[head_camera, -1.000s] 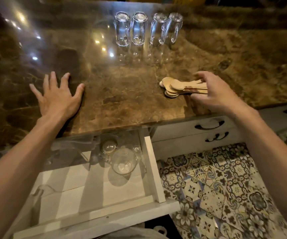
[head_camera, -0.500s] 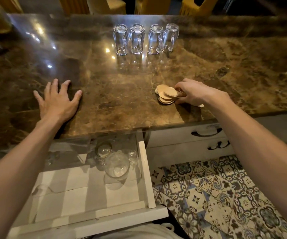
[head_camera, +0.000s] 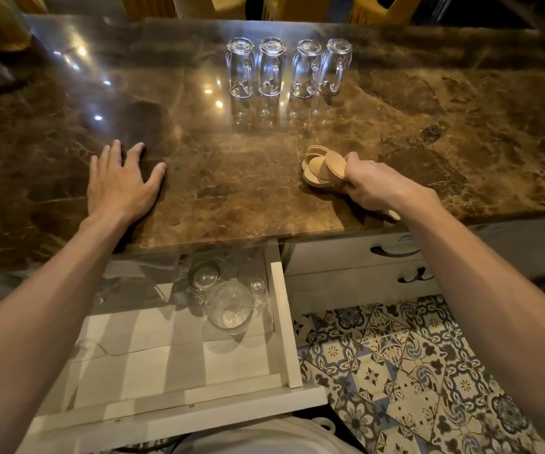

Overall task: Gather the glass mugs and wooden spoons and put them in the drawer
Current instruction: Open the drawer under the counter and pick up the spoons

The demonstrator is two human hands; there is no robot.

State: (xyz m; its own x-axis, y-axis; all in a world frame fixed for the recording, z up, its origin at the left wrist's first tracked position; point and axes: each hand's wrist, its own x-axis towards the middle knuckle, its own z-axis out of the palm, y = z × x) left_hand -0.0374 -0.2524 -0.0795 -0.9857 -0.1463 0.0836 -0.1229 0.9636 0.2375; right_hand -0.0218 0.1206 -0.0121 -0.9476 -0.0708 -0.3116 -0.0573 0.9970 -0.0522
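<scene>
Several glass mugs point(head_camera: 287, 68) stand upside down in a row at the back of the brown marble counter point(head_camera: 232, 178). My right hand point(head_camera: 372, 185) is closed around a bunch of wooden spoons point(head_camera: 325, 167); their round bowls fan out to its left, tilted up off the counter, and a handle end pokes out behind my wrist. My left hand point(head_camera: 122, 185) lies flat on the counter, fingers spread, holding nothing. Below the counter edge the white drawer point(head_camera: 284, 322) is pulled out, with clear glassware point(head_camera: 228, 308) lying near its back right.
To the right of the drawer are shut white drawer fronts with dark handles point(head_camera: 395, 250). Patterned floor tiles point(head_camera: 395, 371) lie below. Yellow chairs point(head_camera: 297, 8) stand beyond the counter's far edge.
My right hand came down on the spoons, closed around their handles and tilted the bunch up off the counter. My left hand has stayed flat in place.
</scene>
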